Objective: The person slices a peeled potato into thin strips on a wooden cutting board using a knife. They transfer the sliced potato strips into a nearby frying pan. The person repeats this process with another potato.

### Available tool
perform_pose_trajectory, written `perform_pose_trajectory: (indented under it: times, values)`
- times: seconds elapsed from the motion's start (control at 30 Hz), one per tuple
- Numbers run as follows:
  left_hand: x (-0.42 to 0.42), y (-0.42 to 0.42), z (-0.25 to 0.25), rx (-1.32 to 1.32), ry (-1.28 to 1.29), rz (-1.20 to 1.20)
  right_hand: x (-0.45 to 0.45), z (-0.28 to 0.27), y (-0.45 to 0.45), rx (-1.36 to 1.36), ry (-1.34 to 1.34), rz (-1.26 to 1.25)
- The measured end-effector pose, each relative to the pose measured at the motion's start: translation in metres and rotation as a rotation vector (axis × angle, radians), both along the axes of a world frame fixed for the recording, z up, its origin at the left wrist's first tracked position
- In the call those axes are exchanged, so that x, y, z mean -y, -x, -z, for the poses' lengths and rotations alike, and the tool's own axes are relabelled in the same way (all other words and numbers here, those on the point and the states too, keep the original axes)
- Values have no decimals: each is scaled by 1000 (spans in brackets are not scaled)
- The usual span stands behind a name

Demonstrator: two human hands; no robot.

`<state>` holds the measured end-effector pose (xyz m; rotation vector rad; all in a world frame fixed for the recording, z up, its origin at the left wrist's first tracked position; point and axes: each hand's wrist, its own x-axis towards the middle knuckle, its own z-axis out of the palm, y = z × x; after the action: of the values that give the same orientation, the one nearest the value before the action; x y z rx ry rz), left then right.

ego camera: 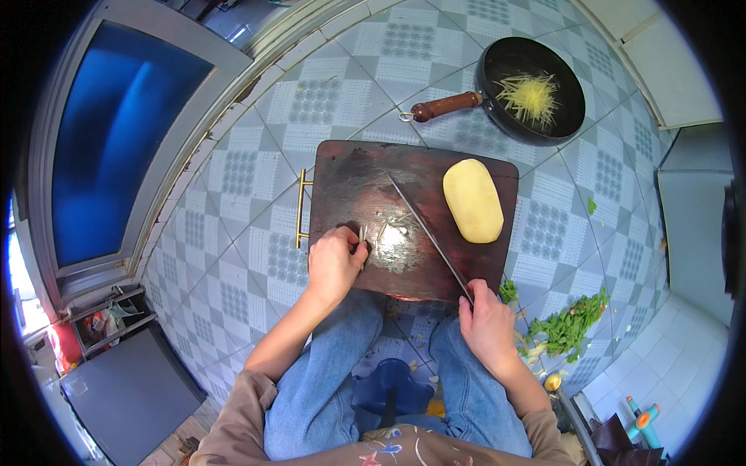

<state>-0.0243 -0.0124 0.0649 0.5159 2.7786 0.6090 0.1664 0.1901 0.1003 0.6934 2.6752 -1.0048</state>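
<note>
A dark wooden cutting board (349,169) with a brass side handle lies before me. My left hand (336,262) pinches a few thin pale strips (362,234) at the board's left front. In my right hand (488,320), at the front right edge, is the handle of a kitchen knife (431,236); its blade slants away to the left across the board. Several loose strips (391,224) lie between my left hand and the blade. A large peeled potato (473,201) rests whole on the board's right side.
Beyond the board, a black pan (577,110) with a wooden handle holds pale yellow shreds (530,98) on the tiled floor. Green leaves (568,326) and peelings lie at the right. A blue-paned door (125,140) stands left, a grey cabinet (131,390) lower left.
</note>
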Motion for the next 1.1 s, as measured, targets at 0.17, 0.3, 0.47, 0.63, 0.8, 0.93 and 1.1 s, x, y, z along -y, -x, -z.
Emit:
perform_pose_trajectory:
  times: [0.17, 0.3, 0.47, 0.63, 0.8, 0.93, 1.1]
  values:
    - [4, 6, 2, 149, -78, -143, 9, -1, -1, 22, 101, -79]
    - [-4, 8, 10, 311, -193, -222, 10, 9, -3, 3, 247, -78]
    - [-22, 10, 11, 521, -360, -306, 4, 31, -7, 49, 483, -51]
    - [-23, 7, 18, 632, -481, -373, 11, 52, -8, 146, 681, -41]
    - [-20, 2, 22, 695, -619, -432, 15, 44, -4, 206, 873, 43]
    - [-34, 3, 8, 734, -732, -424, 7, 34, -5, 161, 881, 85]
    - [-79, 19, -31, 738, -813, -284, -18, 7, 3, 87, 1005, 211]
